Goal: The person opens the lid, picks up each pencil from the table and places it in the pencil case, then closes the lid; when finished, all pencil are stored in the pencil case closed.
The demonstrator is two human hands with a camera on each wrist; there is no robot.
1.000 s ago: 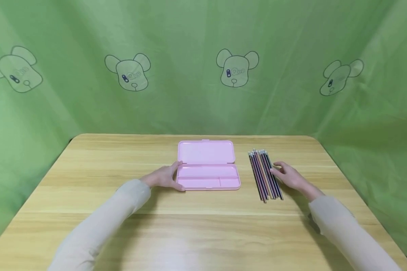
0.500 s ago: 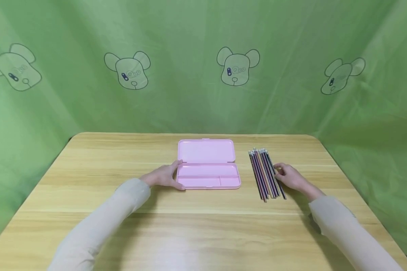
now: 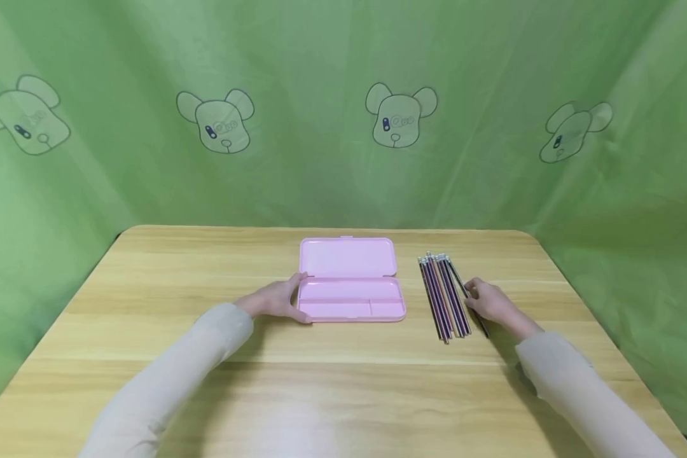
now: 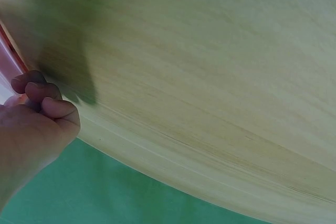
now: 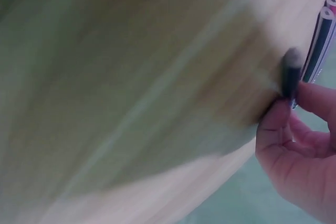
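On my remote feed, two pale sleeves lie nearest, stretched over the wooden table. Past them, the right hand pinches one dark pencil between thumb and finger. That pencil slants away from the other pencils, its far end close beside theirs. I judge a loose pinch the main risk: something so slim could twist or slip out and roll. If its far end snags the neighbours, the bunch could fan apart.

The left hand grips the left end of the pink pencil case, thumb at the front corner, forefinger at the back. The case sits open, left of the pencils; an uneven push from that hand could skew it, I think.

The right wrist view gives me the pinch close up, with flat, cored ends on the neighbours that are too small to make out from the head; the held pencil's end is blurred. The left wrist view shows curled fingers that the head view hides, but just a sliver of pink. Only the head view gives me the lid, folded back behind the case, and, farthest off, the cartoon heads on the green curtain.
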